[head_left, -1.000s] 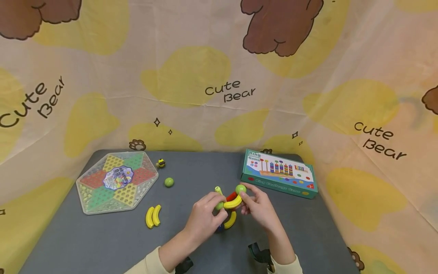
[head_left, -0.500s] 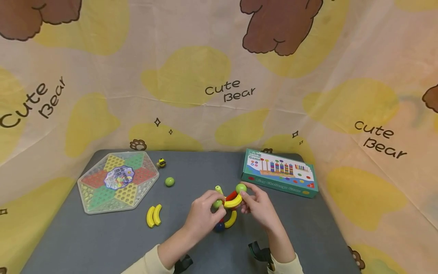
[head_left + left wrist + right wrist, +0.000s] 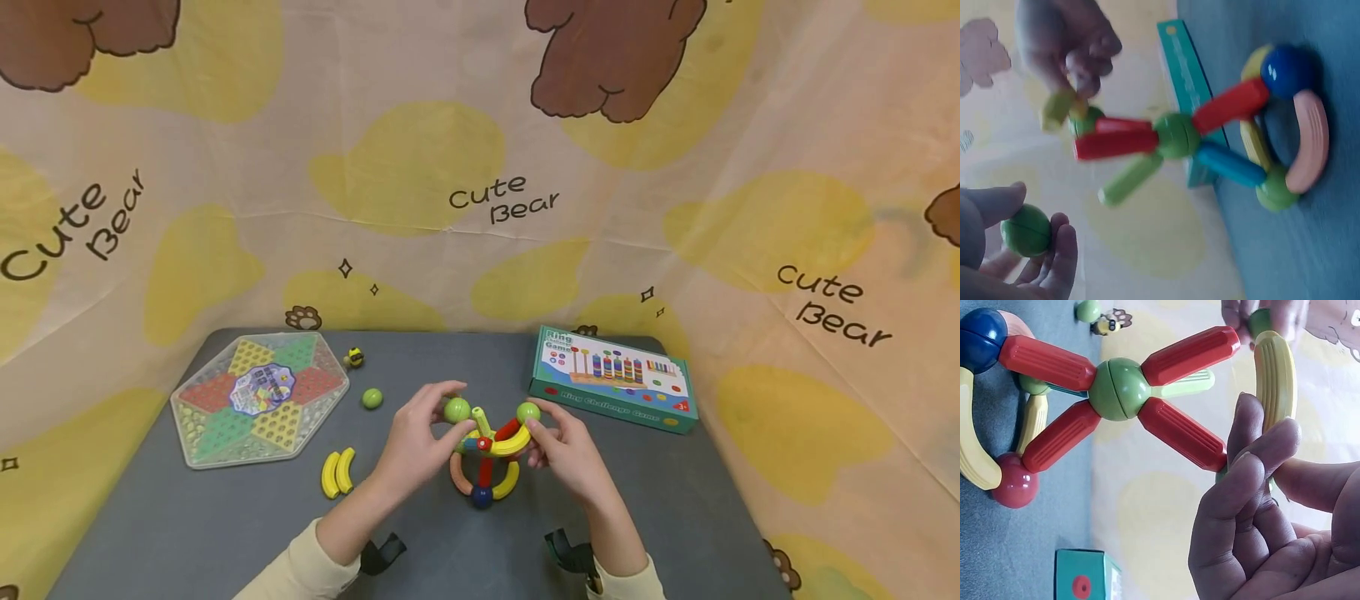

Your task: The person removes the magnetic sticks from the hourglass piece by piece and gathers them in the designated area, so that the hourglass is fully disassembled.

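Building looks partly done: a magnetic stick-and-ball structure (image 3: 483, 462) stands mid-table on a blue ball, sticks fanning from a green hub. The left hand (image 3: 416, 446) pinches a loose green ball (image 3: 457, 409) just above it, not yet attached. The right hand (image 3: 570, 454) grips the yellow curved piece (image 3: 512, 443) on the structure. Two spare yellow curves (image 3: 337, 473), another green ball (image 3: 371, 398), a hexagonal checkers board (image 3: 258, 396) and a teal game box (image 3: 611, 379) lie around, none blocking.
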`<control>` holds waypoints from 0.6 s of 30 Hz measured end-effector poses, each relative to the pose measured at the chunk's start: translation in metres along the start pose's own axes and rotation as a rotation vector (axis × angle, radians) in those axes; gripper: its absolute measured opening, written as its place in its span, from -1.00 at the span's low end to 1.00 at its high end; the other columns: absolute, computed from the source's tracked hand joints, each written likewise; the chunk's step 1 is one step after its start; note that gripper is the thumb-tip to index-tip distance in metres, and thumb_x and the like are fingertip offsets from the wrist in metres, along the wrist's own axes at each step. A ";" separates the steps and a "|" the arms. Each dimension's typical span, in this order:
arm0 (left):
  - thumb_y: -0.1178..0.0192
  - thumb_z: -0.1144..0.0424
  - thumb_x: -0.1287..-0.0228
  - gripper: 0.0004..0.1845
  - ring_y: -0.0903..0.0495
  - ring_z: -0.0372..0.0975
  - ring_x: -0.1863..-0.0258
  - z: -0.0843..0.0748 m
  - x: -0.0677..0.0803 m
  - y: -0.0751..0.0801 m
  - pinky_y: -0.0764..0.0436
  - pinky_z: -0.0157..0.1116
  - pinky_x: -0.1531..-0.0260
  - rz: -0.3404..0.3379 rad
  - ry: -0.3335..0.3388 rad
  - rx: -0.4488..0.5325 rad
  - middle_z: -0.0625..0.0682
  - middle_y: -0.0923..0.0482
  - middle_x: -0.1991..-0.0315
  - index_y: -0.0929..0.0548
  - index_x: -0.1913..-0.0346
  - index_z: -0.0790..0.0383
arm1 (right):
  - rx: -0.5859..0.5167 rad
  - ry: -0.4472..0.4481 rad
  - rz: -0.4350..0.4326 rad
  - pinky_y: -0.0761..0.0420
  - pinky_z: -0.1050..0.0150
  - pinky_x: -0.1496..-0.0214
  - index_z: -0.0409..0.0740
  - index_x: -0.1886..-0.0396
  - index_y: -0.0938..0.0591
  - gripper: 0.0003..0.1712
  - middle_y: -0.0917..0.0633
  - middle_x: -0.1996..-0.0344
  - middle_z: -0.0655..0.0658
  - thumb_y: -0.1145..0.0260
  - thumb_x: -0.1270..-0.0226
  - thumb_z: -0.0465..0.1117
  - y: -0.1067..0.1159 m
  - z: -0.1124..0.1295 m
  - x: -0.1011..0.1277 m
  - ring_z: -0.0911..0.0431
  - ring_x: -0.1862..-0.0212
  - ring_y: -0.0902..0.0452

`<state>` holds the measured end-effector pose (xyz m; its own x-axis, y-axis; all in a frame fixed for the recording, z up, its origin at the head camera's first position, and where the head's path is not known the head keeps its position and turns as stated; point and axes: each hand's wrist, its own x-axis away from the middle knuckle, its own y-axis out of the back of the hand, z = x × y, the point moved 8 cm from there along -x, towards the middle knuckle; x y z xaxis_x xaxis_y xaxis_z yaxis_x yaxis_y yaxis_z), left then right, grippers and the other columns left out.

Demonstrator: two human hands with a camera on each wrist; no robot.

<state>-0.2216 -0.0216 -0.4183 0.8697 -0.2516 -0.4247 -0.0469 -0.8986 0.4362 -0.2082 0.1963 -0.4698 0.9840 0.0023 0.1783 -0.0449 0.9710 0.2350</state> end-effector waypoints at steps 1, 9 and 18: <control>-0.47 0.27 -0.19 -0.54 -0.69 -0.25 0.10 0.004 -0.002 0.003 -0.70 -0.29 0.08 0.000 0.022 0.000 -0.03 -0.59 0.02 -0.61 -0.15 0.14 | 0.000 -0.002 -0.002 -0.65 0.29 0.36 -0.13 -0.40 -0.47 -0.51 -0.65 0.54 -0.17 -0.21 -0.54 -0.16 0.000 -0.001 0.000 -0.05 0.52 -0.56; -0.52 0.29 -0.11 -0.54 -0.71 -0.12 0.05 0.031 -0.014 0.020 -0.69 -0.16 0.02 -0.002 0.104 0.004 0.03 -0.63 0.05 -0.58 -0.05 0.21 | 0.001 -0.020 -0.009 -0.64 0.31 0.35 -0.10 -0.39 -0.48 -0.52 -0.65 0.54 -0.18 -0.20 -0.54 -0.15 0.001 -0.003 -0.001 0.04 0.54 -0.54; -0.56 0.24 -0.06 -0.57 -0.58 -0.15 0.13 0.069 -0.031 0.038 -0.58 -0.09 0.10 0.037 0.113 -0.146 0.01 -0.66 0.07 -0.66 0.00 0.15 | 0.006 -0.008 -0.006 -0.64 0.28 0.35 -0.06 -0.35 -0.51 -0.54 -0.66 0.45 -0.39 -0.23 -0.52 -0.14 0.001 -0.001 0.000 -0.19 0.47 -0.57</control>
<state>-0.2843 -0.0726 -0.4433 0.9186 -0.2345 -0.3181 -0.0153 -0.8254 0.5643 -0.2081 0.1975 -0.4710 0.9829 -0.0058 0.1840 -0.0396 0.9695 0.2421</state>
